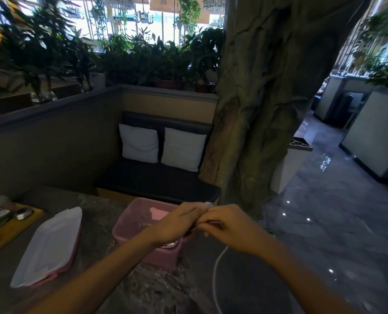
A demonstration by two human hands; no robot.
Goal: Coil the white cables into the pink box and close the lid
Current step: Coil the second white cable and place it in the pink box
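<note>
We hold both hands together over the open pink box (129, 225). Our left hand (177, 223) and right hand (229, 225) meet fingertip to fingertip, fingers curled and pinching a white cable (215, 268); a bit of white shows just past the fingertips, and the cable hangs below the right hand. The lid (50, 245) lies on the table (102, 207), well left of our fingers

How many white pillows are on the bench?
2. One white pillow leans on the left of the black bench backrest, the other white pillow right beside it, next to the tree trunk. None seem hidden.
</note>
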